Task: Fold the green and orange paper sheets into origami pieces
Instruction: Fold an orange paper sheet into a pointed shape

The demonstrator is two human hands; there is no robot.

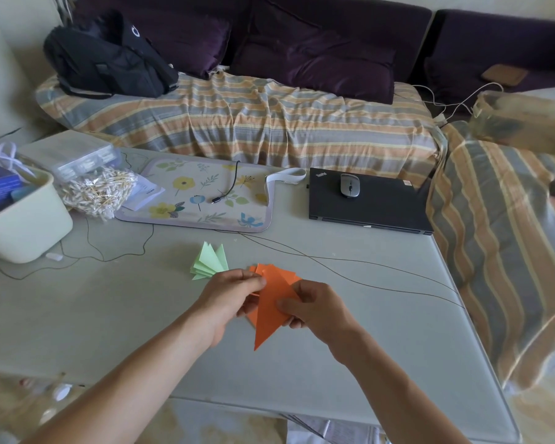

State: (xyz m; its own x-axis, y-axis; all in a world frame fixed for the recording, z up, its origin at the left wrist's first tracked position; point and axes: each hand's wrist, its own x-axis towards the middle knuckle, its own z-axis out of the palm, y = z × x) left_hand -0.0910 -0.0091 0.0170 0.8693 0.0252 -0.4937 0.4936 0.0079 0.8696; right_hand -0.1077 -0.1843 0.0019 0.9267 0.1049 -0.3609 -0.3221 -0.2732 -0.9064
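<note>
Above the tabletop (382,331), both forearms reach forward, the left hand (228,302) and right hand (318,310) pinching the folded orange paper (271,310) with curled fingers, the green folded pieces (210,261) lying just beyond on the left.

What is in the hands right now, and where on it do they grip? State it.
Both hands hold the folded orange paper piece: the left hand pinches its upper left edge, and the right hand pinches its right side. The green folded piece lies unheld on the table.
</note>
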